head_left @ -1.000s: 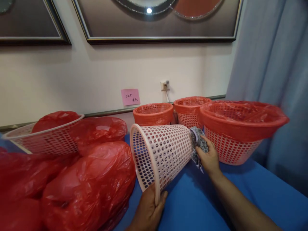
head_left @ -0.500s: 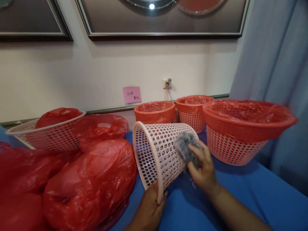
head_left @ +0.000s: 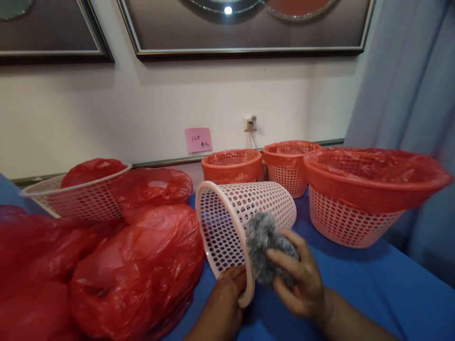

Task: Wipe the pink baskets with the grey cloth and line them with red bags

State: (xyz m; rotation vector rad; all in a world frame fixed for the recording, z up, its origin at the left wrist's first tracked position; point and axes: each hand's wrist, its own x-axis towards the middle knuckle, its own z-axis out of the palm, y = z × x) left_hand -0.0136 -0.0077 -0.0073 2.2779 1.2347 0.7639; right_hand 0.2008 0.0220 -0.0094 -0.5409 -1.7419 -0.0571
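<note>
A pale pink perforated basket lies on its side on the blue table, its mouth facing me and to the left. My left hand grips the lower rim of that basket, fingers curled over the edge. My right hand is closed on a grey speckled cloth and presses it against the basket's outer wall near the rim. The cloth is blurred by motion.
Three upright baskets lined with red bags stand behind and right: a large one, and two smaller ones. Bulging red plastic bags fill the left, beside a tilted basket. A curtain hangs at right.
My right hand slid the cloth along the basket's wall from its base end toward the rim, nearer to me. The basket turned slightly in my left hand.
</note>
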